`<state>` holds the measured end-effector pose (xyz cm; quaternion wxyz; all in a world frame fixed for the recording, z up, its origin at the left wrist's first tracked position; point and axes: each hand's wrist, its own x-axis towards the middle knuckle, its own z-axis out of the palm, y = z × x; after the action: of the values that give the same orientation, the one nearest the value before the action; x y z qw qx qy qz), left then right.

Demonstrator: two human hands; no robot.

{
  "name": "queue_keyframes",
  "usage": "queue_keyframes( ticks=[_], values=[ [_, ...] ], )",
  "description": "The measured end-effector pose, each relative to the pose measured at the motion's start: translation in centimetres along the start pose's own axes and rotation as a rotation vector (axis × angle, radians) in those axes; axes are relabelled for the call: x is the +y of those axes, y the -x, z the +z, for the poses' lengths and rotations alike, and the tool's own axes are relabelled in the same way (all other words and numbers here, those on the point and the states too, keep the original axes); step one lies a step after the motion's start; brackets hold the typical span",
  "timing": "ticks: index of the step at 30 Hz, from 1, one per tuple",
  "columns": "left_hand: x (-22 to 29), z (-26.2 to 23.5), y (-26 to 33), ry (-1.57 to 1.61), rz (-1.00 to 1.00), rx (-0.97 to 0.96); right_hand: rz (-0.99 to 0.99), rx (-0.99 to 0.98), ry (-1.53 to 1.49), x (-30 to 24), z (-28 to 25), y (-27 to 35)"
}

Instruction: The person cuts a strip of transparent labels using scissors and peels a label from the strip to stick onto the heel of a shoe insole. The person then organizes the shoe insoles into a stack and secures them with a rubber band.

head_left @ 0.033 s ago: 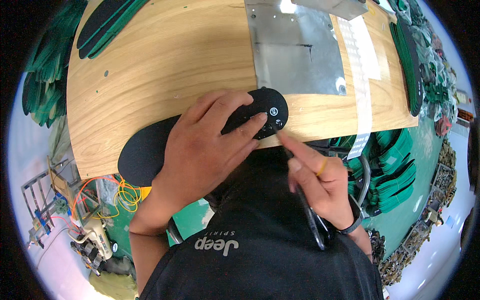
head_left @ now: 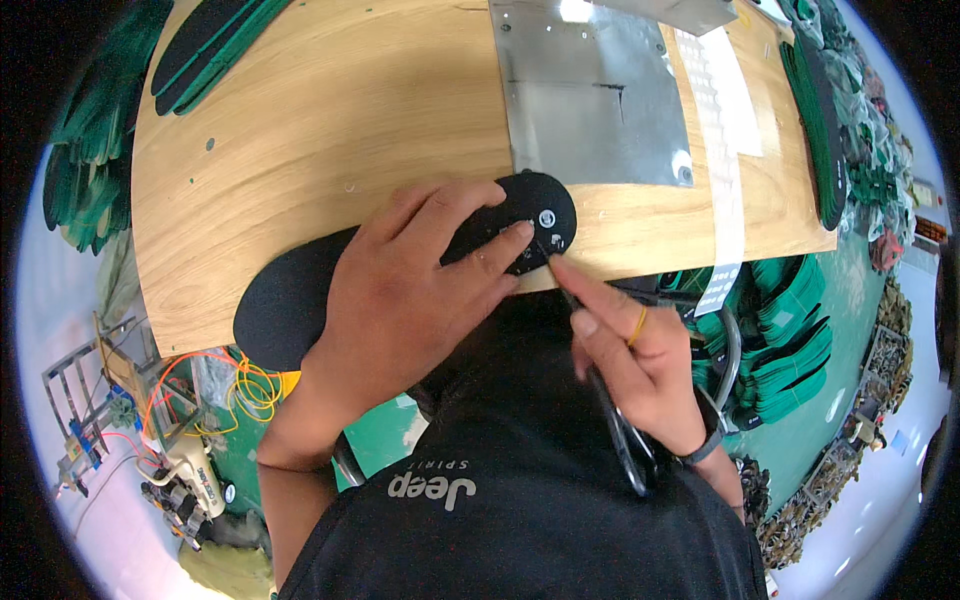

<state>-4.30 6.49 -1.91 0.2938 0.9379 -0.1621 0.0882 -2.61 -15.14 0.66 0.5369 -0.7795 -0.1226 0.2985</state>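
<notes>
A black insole [head_left: 285, 300] lies slantwise along the near edge of the table, with small white printed marks near its right end. My left hand [head_left: 400, 275] is spread flat over its middle and presses it down, the index fingertip beside the marks. Closed round a pair of black-handled scissors [head_left: 625, 445], my right hand [head_left: 640, 360] is just to the right of the insole. The scissors' handle loops hang down toward me, and the tip touches or nearly touches the marks. Most of the blades is hidden by my fingers.
A metal plate [head_left: 600, 130] lies beyond the insole on the wooden table [head_left: 300, 150]. Right of it runs a white strip of labels [head_left: 720, 200]. Stacked insoles sit at the far left [head_left: 215, 60] and right edge [head_left: 815, 130]; green-edged stacks [head_left: 785, 340] stand below the table.
My right hand and the scissors have shifted slightly left and up along the printed marks. The left hand still lies on the insole.
</notes>
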Motion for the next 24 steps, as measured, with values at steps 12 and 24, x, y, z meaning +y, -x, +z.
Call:
queue_keyframes(
  ticks=[12, 24],
  values=[
    [-0.2, 0.2, 0.3, 0.006, 0.015, 0.033, 0.022, -0.035, 0.019, -0.4, -0.1, 0.3],
    [-0.1, 0.5, 0.5, 0.011, -0.01, 0.042, 0.029, 0.042, -0.031, -0.5, 0.8, -0.1]
  ],
)
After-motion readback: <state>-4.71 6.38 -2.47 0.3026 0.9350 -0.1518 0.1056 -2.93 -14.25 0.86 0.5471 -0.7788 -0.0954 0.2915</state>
